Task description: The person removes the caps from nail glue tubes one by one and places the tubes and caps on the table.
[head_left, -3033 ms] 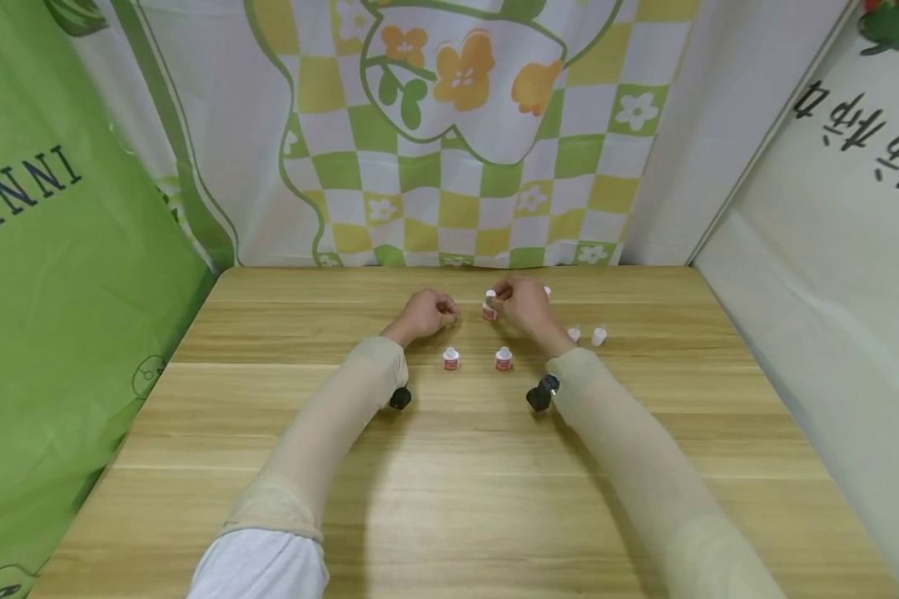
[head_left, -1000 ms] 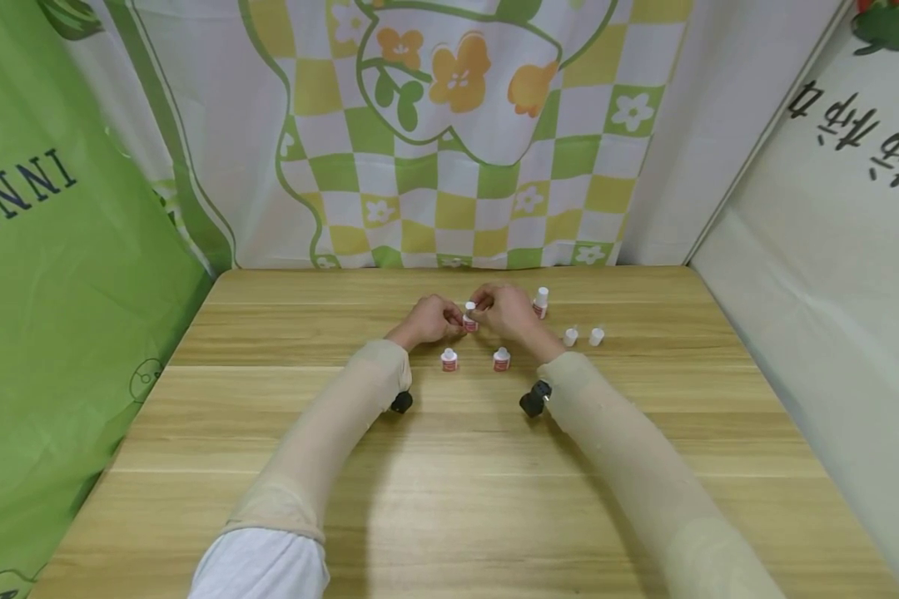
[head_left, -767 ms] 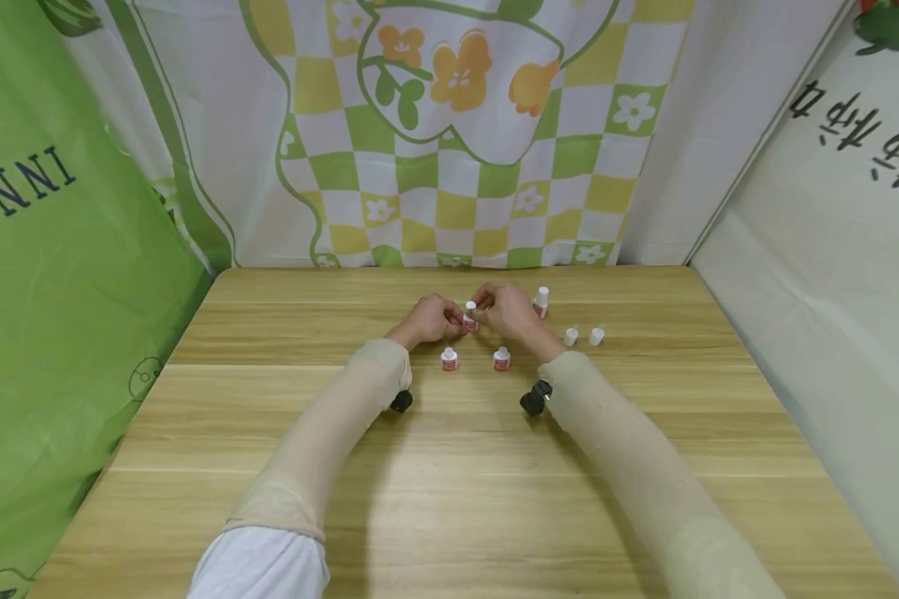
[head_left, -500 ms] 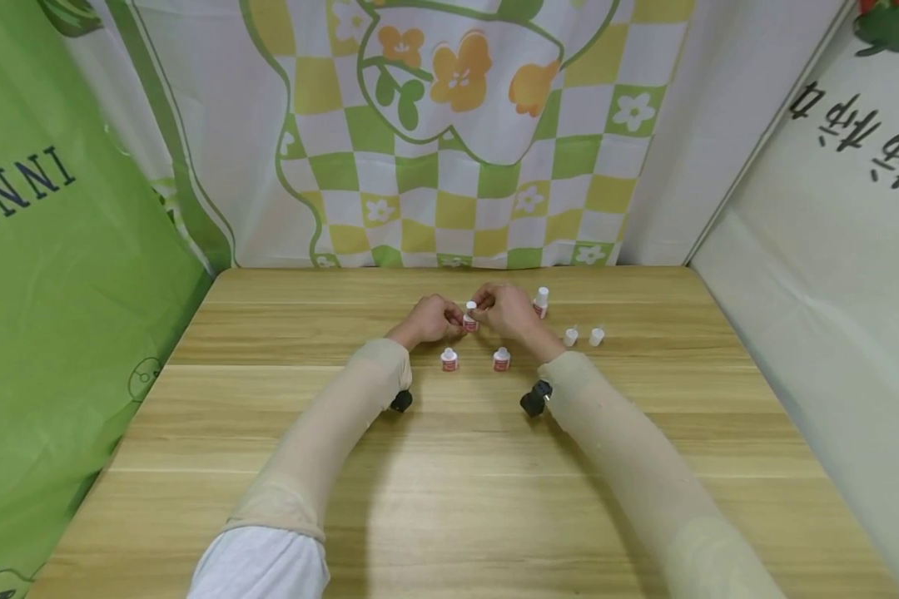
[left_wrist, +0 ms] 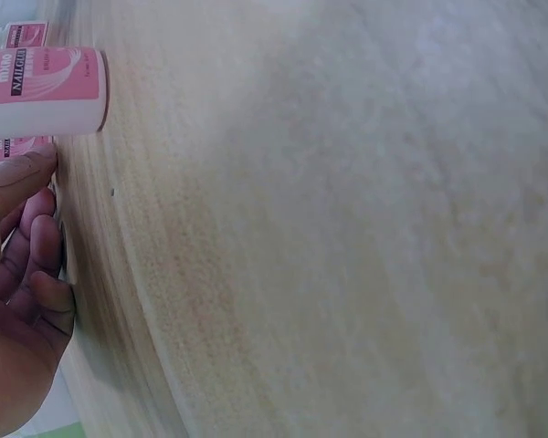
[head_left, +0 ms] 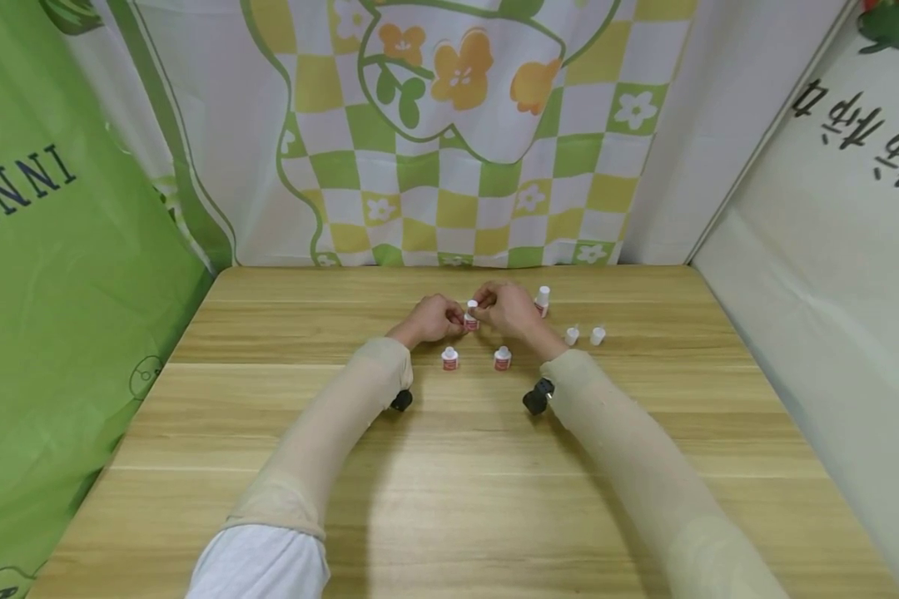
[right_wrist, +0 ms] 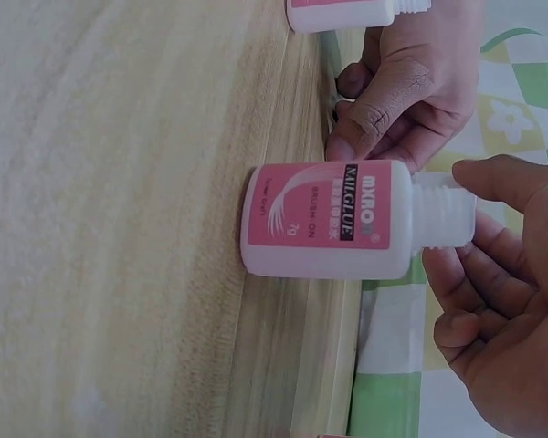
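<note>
A small white nail glue bottle [head_left: 471, 321] with a pink label stands upright between the hands in the head view. My left hand [head_left: 433, 319] holds its lower part from the left side. At its top, my right hand [head_left: 511, 309] pinches the white cap [head_left: 472, 306] between thumb and fingers. In the right wrist view a nearer uncapped bottle [right_wrist: 329, 219] mostly hides the held one. The left wrist view shows my left thumb [left_wrist: 27, 173] against a bottle label, behind another bottle [left_wrist: 46, 89].
Two uncapped bottles stand in front of the hands, one left [head_left: 449, 359] and one right [head_left: 502, 359]. A capped bottle [head_left: 543, 301] stands behind the right hand. Two loose white caps [head_left: 573, 336] [head_left: 598, 336] sit to the right on the wooden table [head_left: 449, 499].
Since three seconds ago my right hand has brought the bottle left and nearer, and my left hand has taken hold of it. During the last second both hands have stayed almost still.
</note>
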The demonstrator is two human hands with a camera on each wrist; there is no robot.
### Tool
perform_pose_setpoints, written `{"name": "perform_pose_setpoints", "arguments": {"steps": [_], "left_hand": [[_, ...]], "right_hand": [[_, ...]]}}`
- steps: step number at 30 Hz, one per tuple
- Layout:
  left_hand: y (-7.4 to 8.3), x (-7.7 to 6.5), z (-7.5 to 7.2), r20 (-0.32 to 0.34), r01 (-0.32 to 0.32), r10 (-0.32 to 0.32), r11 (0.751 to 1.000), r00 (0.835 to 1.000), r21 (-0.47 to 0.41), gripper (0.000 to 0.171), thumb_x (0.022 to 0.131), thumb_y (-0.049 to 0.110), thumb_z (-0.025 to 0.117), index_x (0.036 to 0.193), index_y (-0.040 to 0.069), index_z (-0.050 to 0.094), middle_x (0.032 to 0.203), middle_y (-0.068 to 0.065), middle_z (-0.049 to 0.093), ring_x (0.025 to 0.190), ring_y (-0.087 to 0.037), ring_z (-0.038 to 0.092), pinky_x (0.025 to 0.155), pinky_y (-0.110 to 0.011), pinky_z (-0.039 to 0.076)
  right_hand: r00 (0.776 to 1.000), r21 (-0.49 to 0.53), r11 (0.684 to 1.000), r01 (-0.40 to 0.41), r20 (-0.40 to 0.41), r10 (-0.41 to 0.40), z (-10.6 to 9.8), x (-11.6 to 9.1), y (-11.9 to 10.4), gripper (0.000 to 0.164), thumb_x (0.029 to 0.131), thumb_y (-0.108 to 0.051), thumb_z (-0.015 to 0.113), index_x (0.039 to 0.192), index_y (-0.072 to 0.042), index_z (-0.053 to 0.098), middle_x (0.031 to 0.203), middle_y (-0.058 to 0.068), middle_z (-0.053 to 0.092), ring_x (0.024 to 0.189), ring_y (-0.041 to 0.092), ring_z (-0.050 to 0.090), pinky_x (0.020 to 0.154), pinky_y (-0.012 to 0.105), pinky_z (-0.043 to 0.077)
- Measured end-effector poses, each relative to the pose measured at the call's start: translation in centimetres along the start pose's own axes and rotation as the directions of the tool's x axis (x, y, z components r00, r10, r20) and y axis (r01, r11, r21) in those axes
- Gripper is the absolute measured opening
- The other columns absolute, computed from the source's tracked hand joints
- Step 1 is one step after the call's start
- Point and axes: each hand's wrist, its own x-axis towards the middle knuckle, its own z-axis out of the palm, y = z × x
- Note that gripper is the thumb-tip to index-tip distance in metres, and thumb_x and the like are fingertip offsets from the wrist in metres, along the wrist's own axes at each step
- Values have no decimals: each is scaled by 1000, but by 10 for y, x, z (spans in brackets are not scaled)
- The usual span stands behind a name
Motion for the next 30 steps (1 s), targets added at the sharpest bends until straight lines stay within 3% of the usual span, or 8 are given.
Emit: {"name": "perform_pose_setpoints", "arguments": {"steps": [30], "left_hand": [[1,0,-2,16,-23,22,999,1000,40,14,92,20,72,102,11,76,96,-4,77,90,-17,69,89,-32,54]], "right_hand": [[1000,-12,1000,23,-14,-23,-1,0,-2,13,91,-24,72,97,-13,69,93,6,73,85,20,66,76,33,51]]}}
